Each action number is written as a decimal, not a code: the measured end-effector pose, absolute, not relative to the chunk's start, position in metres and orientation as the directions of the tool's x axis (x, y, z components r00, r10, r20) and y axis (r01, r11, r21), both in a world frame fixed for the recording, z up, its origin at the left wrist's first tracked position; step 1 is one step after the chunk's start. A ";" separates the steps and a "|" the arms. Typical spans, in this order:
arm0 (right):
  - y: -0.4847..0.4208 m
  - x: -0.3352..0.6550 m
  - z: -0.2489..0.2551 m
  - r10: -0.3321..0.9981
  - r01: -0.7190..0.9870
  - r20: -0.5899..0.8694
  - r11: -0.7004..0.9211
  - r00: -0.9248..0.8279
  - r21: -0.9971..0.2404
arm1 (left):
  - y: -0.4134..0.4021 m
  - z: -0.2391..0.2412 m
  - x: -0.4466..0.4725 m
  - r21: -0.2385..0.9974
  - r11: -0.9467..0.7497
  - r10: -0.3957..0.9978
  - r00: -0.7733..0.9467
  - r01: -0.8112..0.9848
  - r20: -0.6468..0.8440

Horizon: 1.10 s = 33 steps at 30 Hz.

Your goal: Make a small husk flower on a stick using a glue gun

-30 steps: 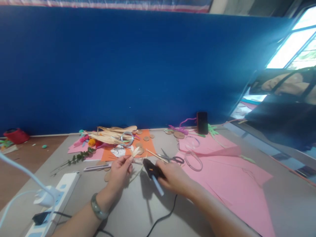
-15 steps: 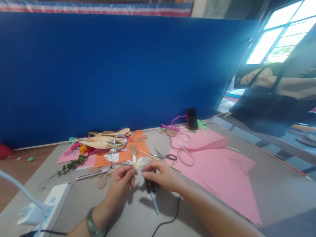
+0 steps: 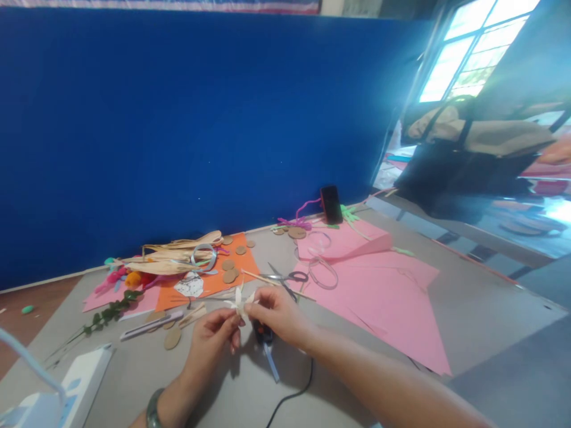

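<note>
A small pale flower with pointed petals [image 3: 239, 299] is held up over the table between my hands. My left hand [image 3: 218, 330] pinches it low down, fingers closed. My right hand [image 3: 279, 312] has thumb and forefinger closed at a petal on its right side. Under my right hand lies a black glue gun [image 3: 262, 334], partly covered, with a translucent glue stick [image 3: 271, 362] sticking out toward me. Just beyond the right hand lie open scissors [image 3: 289, 277] with dark handles. A strip of pale husk-like material [image 3: 194, 314] rests left of the flower.
Pink sheets [image 3: 379, 297] cover the right side. Behind are dried husks [image 3: 173, 255], a tape ring [image 3: 204, 257], cork discs [image 3: 229, 274] and an orange sheet [image 3: 250, 261]. A utility knife [image 3: 151, 326], a leafy sprig [image 3: 109, 312] and a power strip [image 3: 87, 380] lie left. A phone [image 3: 331, 205] leans on the blue panel.
My right hand has come in to the flower and now touches a petal; before, it was slightly apart. The view has shifted a little, so the scene sits further left.
</note>
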State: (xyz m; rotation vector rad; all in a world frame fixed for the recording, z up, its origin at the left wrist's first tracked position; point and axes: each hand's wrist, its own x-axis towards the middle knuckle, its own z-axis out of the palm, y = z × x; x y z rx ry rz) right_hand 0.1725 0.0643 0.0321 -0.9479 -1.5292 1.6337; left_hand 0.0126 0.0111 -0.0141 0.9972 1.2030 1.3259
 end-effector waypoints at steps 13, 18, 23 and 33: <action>0.061 0.169 0.035 0.916 0.083 -0.083 -0.054 -0.394 -0.995 | 0.015 -0.019 0.012 0.964 0.017 0.980 -0.185 -0.266 -0.068; 0.062 0.169 0.034 0.911 0.101 -0.096 -0.060 -0.402 -0.993 | 0.013 -0.011 0.013 0.989 0.002 0.986 -0.162 -0.151 -0.026; 0.060 0.170 0.037 0.911 0.087 -0.081 -0.050 -0.405 -0.995 | 0.011 -0.012 0.010 0.997 -0.011 0.993 -0.122 -0.073 0.002; 0.061 0.171 0.039 0.890 0.076 -0.072 -0.042 -0.450 -0.996 | 0.012 -0.010 0.008 0.991 -0.127 0.989 -0.077 0.034 0.130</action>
